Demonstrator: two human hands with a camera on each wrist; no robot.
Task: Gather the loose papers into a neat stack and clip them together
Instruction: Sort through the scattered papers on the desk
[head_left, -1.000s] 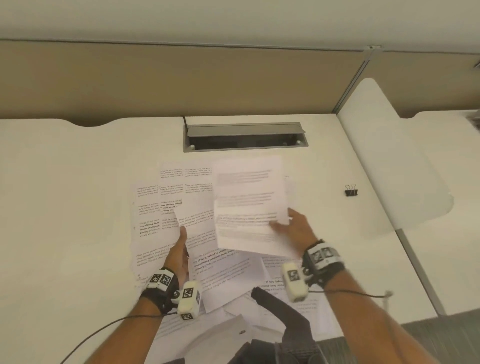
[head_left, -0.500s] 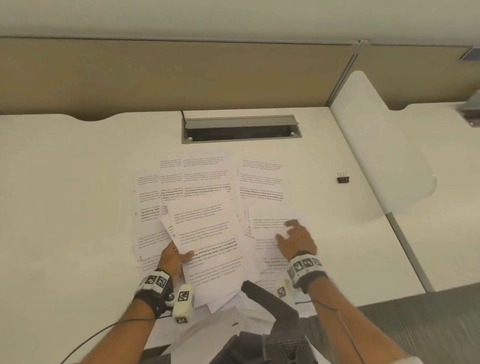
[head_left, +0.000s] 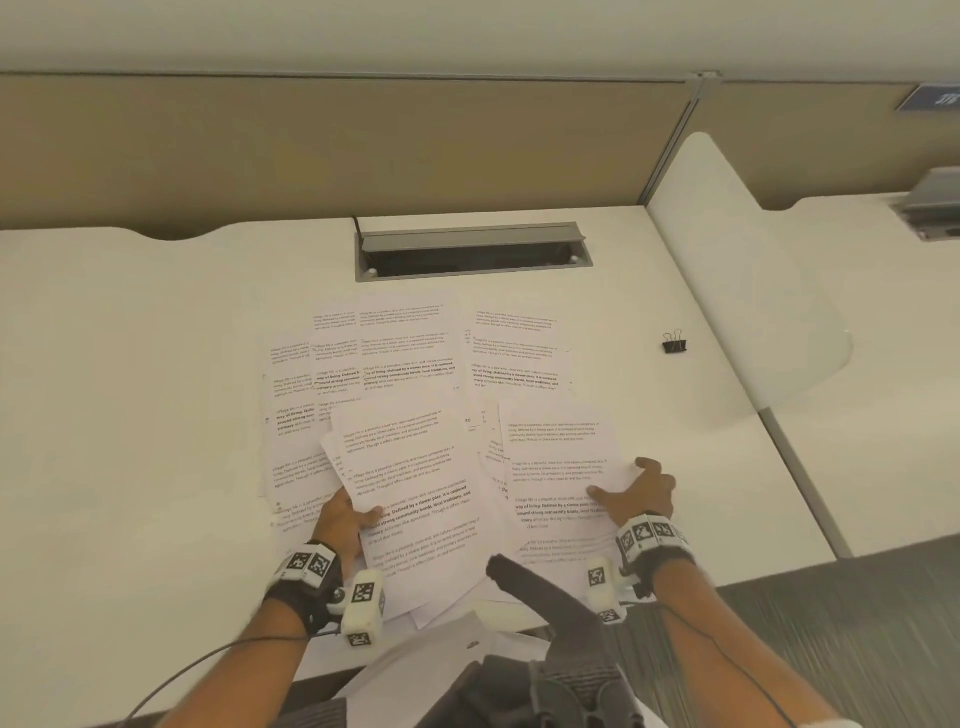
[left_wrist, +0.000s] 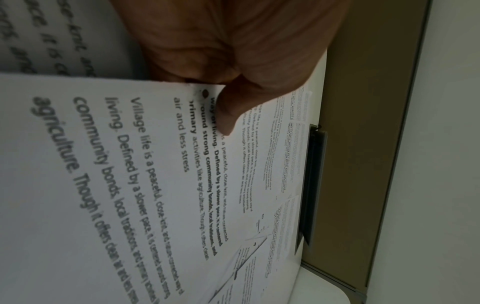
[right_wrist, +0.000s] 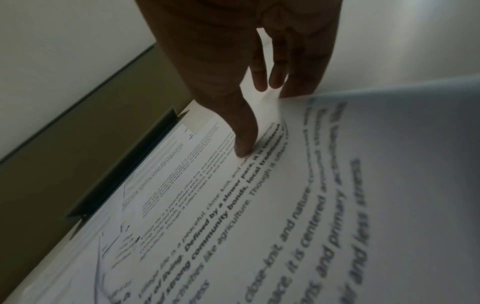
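Observation:
Several printed sheets lie scattered and overlapping on the white desk. My left hand grips a small slanted stack of sheets at its left edge, with the thumb on top and the fingers hidden beneath. My right hand pinches the right edge of another sheet: the thumb presses on top while the fingertips curl at the raised edge. A black binder clip lies alone on the desk, to the far right of the papers.
A grey cable slot opens in the desk behind the papers, under a tan partition. A white divider panel stands to the right of the clip. A dark chair part juts up at the desk's near edge.
My right hand brought a raised sheet down onto the stack in my left hand, then moved right and took the edge of another sheet. The left hand stayed on its stack.

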